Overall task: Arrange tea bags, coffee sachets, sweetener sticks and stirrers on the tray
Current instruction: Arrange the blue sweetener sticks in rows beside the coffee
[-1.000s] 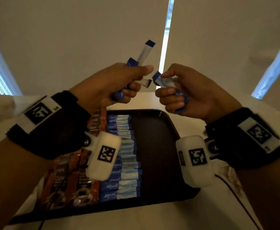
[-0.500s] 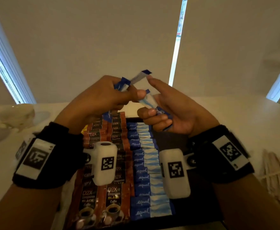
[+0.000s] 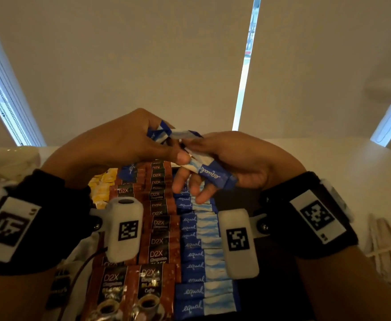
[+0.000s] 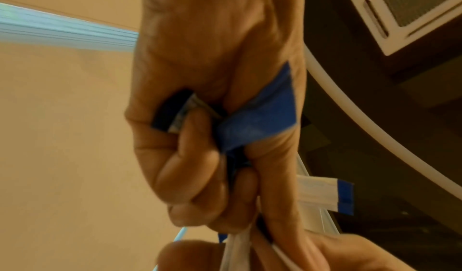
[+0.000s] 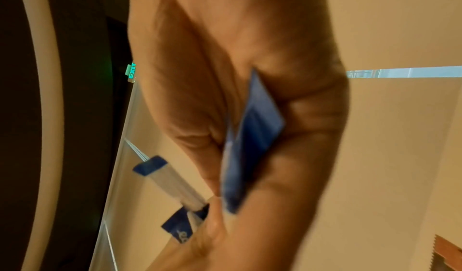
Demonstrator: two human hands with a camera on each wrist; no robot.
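Both hands meet above the far end of the dark tray [image 3: 266, 297]. My left hand [image 3: 129, 144] grips a bunch of blue-and-white sweetener sticks [image 3: 164, 135], whose blue ends show in the left wrist view [image 4: 260, 121]. My right hand [image 3: 231, 158] holds another "equal" sweetener stick [image 3: 210, 174] between thumb and curled fingers, seen edge-on in the right wrist view [image 5: 250, 142]. The fingertips of the two hands touch around the sticks. On the tray lie a column of sweetener sticks [image 3: 201, 262], brown coffee sachets [image 3: 157, 246] and yellow tea bags [image 3: 102, 184].
A bundle of pale wooden stirrers [image 3: 389, 251] lies on the white table to the right of the tray. A crumpled clear bag [image 3: 7, 163] sits at the far left. The tray's right part shows dark and bare.
Both hands have come down and closer together, from apart at chest height to touching over the tray's far end. The view has tilted down, showing more of the tray.
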